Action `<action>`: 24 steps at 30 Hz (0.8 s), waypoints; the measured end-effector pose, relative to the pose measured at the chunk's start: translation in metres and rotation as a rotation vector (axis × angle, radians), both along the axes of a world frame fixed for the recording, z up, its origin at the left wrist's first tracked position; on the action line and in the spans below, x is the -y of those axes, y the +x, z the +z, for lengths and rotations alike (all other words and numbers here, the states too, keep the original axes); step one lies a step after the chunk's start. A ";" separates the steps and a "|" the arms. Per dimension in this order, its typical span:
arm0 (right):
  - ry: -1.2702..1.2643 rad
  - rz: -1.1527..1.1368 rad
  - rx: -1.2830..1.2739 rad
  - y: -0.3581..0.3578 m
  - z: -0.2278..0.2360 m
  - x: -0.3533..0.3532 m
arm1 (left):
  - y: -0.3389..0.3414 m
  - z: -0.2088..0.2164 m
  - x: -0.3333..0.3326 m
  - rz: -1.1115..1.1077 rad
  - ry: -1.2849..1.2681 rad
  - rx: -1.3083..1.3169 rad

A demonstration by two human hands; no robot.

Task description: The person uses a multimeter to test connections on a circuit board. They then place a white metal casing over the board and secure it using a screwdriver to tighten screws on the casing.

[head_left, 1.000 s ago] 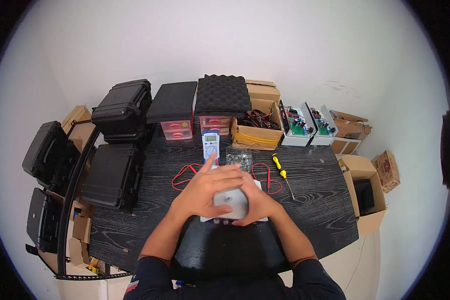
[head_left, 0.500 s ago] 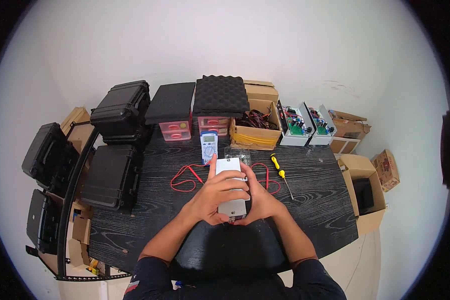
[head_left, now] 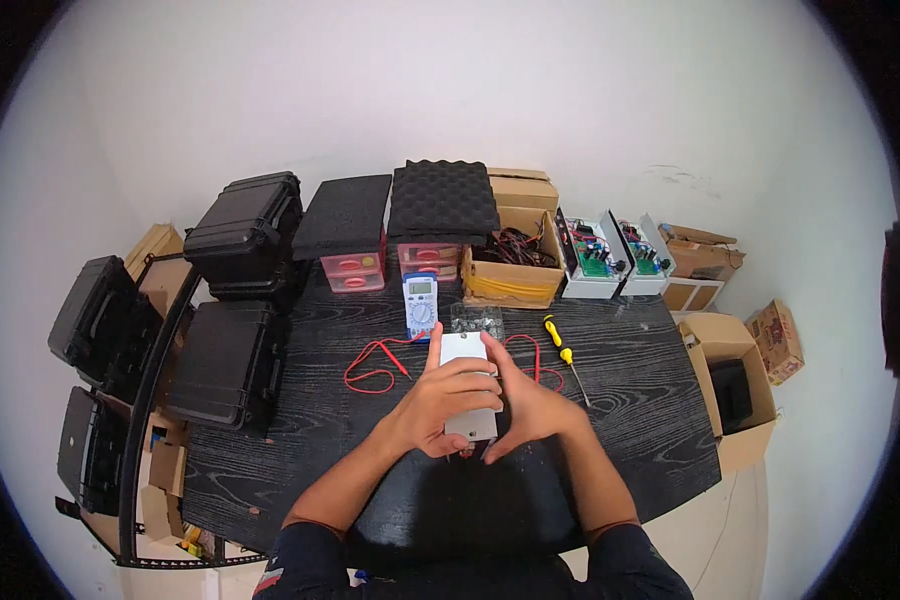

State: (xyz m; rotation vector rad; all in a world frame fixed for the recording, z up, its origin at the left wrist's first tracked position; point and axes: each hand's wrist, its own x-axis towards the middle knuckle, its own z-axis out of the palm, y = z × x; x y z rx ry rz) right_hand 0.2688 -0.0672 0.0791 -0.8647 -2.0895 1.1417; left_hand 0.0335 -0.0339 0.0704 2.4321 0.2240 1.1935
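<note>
Both my hands hold a flat white rectangular box [head_left: 463, 350] upright above the middle of the black wooden table [head_left: 300, 450]. My left hand [head_left: 440, 405] wraps across its face from the left. My right hand [head_left: 525, 400] grips its right side. Behind the box lie a blue multimeter [head_left: 420, 304] with red test leads [head_left: 375, 365], a small clear bag of parts [head_left: 476, 320] and a yellow-handled screwdriver [head_left: 562, 353].
Black hard cases [head_left: 245, 225] stand at the left. Foam-topped drawer units [head_left: 442, 205], a cardboard box of wires [head_left: 515, 265] and two white boxes with circuit boards [head_left: 615, 258] line the far edge. Open cardboard boxes [head_left: 735, 395] sit on the floor at the right.
The white box lay flat under my hands on the table; both hands have lifted it and turned it upright, bringing it further from my body.
</note>
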 end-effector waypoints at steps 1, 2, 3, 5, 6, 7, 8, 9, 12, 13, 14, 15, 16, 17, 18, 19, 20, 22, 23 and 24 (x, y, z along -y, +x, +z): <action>0.014 0.046 -0.059 0.008 0.002 -0.011 | -0.002 0.003 0.001 -0.001 -0.005 -0.013; 0.027 0.088 -0.119 0.015 0.001 -0.020 | -0.002 0.005 0.002 -0.006 -0.011 -0.026; -0.050 -0.045 -0.307 0.019 -0.006 -0.029 | -0.001 0.006 0.002 -0.010 -0.014 -0.028; 0.110 -0.294 -0.097 0.028 -0.004 -0.054 | 0.002 0.006 0.002 -0.018 -0.023 -0.033; 0.192 -0.416 0.010 0.031 -0.001 -0.066 | 0.004 0.007 0.001 -0.019 -0.027 -0.040; 0.232 -0.488 0.101 0.034 -0.006 -0.080 | 0.006 0.007 0.001 -0.021 -0.031 -0.047; 0.270 -0.555 0.193 0.032 -0.015 -0.095 | 0.006 0.006 0.001 -0.019 -0.038 -0.053; 0.311 -0.617 0.285 0.027 -0.019 -0.107 | 0.005 0.006 0.001 -0.019 -0.037 -0.054; 0.311 -0.532 0.577 0.013 -0.030 -0.133 | 0.002 0.006 0.001 -0.021 -0.033 -0.056; 0.347 -0.523 0.664 0.009 -0.038 -0.140 | 0.001 0.007 0.000 -0.023 -0.027 -0.059; 0.380 -0.514 0.756 0.006 -0.050 -0.148 | 0.001 0.006 -0.001 -0.029 -0.024 -0.060; 0.413 -0.505 0.842 0.002 -0.058 -0.154 | 0.002 0.007 -0.001 -0.032 -0.026 -0.067; 0.399 -0.529 0.946 -0.003 -0.066 -0.162 | 0.002 0.008 -0.001 -0.036 -0.028 -0.073; 0.388 -0.551 1.049 -0.008 -0.071 -0.170 | 0.001 0.009 0.000 -0.038 -0.027 -0.080; 0.375 -0.574 1.152 -0.011 -0.075 -0.176 | 0.001 0.010 0.000 -0.040 -0.022 -0.068; 0.456 -0.576 1.178 -0.012 -0.081 -0.179 | 0.001 0.011 0.000 -0.044 -0.016 -0.056; 0.537 -0.575 1.204 -0.013 -0.086 -0.181 | 0.001 0.011 0.001 -0.046 -0.013 -0.043; 0.620 -0.571 1.237 -0.013 -0.094 -0.184 | 0.000 0.012 0.000 -0.045 -0.002 -0.053; 0.625 -0.566 1.245 -0.015 -0.094 -0.185 | -0.001 0.012 0.000 -0.043 0.004 -0.057; 0.630 -0.562 1.253 -0.017 -0.095 -0.186 | -0.001 0.012 0.000 -0.039 0.011 -0.059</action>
